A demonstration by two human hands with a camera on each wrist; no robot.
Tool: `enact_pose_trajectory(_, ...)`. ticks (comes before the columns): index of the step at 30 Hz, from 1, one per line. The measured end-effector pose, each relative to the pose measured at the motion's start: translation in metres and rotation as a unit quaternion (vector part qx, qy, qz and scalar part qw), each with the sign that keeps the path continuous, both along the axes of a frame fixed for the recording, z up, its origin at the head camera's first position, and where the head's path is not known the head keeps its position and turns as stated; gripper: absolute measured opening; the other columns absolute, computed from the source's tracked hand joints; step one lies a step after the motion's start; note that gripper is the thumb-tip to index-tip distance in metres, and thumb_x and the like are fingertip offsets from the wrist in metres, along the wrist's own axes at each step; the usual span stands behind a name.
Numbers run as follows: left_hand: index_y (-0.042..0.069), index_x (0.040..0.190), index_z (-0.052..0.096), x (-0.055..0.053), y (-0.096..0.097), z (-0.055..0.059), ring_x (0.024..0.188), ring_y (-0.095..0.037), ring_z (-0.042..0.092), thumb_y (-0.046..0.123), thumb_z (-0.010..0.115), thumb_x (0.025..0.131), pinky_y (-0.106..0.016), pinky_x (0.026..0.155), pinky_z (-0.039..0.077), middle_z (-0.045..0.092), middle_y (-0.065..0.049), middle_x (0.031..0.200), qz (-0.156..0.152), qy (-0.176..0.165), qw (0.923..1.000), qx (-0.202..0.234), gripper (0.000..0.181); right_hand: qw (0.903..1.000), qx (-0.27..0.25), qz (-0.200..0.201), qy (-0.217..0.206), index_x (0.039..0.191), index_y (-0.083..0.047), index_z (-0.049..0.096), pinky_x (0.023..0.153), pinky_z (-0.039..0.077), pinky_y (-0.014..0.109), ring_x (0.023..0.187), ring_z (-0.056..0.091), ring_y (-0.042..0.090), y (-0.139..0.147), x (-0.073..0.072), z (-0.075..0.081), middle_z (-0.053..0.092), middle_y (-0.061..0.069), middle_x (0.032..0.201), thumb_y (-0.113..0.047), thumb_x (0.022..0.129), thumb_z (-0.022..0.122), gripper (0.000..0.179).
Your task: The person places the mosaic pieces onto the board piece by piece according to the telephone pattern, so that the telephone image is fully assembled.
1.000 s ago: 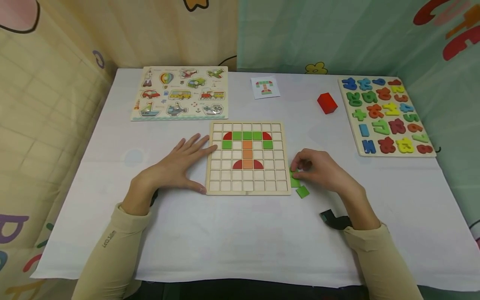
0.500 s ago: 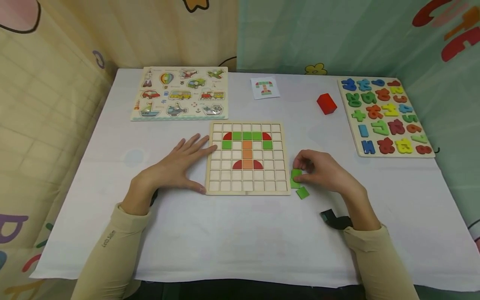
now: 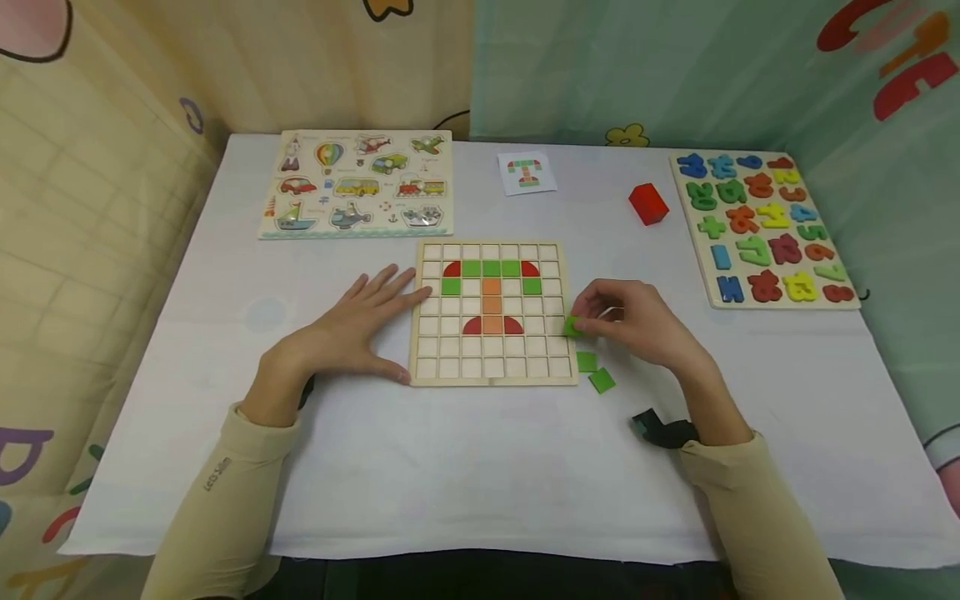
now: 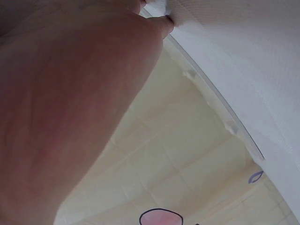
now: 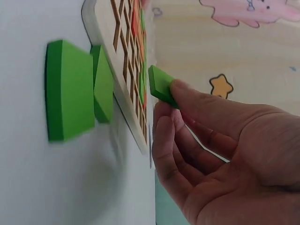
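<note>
My right hand [image 3: 626, 321] pinches a green square tile [image 5: 161, 84] between thumb and fingers, raised over the right edge of the wooden grid board [image 3: 457, 367]. Set in the board are red quarter-round pieces [image 3: 530, 269], green squares [image 3: 491, 268] and a column of orange squares [image 3: 491, 305], forming a T-like figure. My left hand [image 3: 352, 329] lies with fingers spread, thumb and fingertips at the board's left edge. Beside the board's lower right corner lie two loose green tiles, one [image 3: 587, 362] along its edge and another [image 3: 602, 381] turned askew.
Behind the board is a pattern card [image 3: 527, 173] showing a similar figure. A vehicle puzzle [image 3: 356, 181] lies at the back left. A red block [image 3: 648, 204] and a number puzzle [image 3: 765, 229] are at the back right. White cloth [image 3: 450, 475] covers the table.
My right hand has lifted a green tile from beside the board and carried it up and left to the board's right edge. The left hand stays put.
</note>
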State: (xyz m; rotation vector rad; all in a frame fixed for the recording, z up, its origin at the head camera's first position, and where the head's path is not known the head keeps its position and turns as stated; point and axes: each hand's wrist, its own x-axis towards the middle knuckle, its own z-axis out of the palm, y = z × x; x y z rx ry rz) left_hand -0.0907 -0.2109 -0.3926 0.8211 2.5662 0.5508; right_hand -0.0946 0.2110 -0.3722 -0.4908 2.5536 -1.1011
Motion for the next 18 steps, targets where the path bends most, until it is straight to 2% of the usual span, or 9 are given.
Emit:
enact_pose_trajectory(4,0.025,0.17,0.023,-0.002,0.0,0.001,0.165,-0.034,-0.006,0.06,0.092,0.072,-0.064,0.131,-0.002,0.002,-0.005,0.179,0.001,-0.005,1.0,0.0,0.124,0.9999,-0.013,0.002,0.011,0.103,-0.01,0.073,0.081,0.058,0.031,0.091,0.065,0.02,-0.03,0.001,0.002,0.072,0.005,0.096,-0.013,0.095,0.08,0.011)
enact_pose_trajectory(8,0.025,0.17,0.023,-0.002,-0.001,0.0,0.165,-0.034,-0.006,0.06,0.091,0.073,-0.064,0.131,-0.002,0.002,-0.005,0.18,0.0,-0.004,1.0,0.002,0.124,0.9987,-0.022,0.036,0.03,0.1,-0.009,0.073,0.08,0.059,0.034,0.087,0.066,0.019,-0.066,0.004,0.003,0.072,0.002,0.091,-0.01,0.092,0.082,0.012)
enact_pose_trajectory(13,0.026,0.17,0.022,-0.003,-0.001,0.001,0.165,-0.034,-0.006,0.062,0.09,0.074,-0.064,0.13,-0.002,0.003,-0.006,0.179,-0.003,-0.001,0.9999,0.011,0.122,0.9954,-0.049,0.062,0.054,0.097,-0.011,0.074,0.075,0.059,0.031,0.08,0.066,0.014,-0.102,0.007,-0.003,0.073,-0.002,0.088,-0.008,0.091,0.083,0.011)
enact_pose_trajectory(18,0.027,0.17,0.023,-0.003,-0.001,0.0,0.165,-0.034,-0.005,0.062,0.09,0.073,-0.063,0.131,-0.002,0.003,-0.005,0.179,-0.003,0.001,0.9999,0.013,0.123,0.9934,-0.074,0.063,0.06,0.098,-0.011,0.076,0.072,0.058,0.027,0.077,0.066,0.011,-0.119,0.01,-0.013,0.074,-0.003,0.087,-0.009,0.092,0.082,0.008)
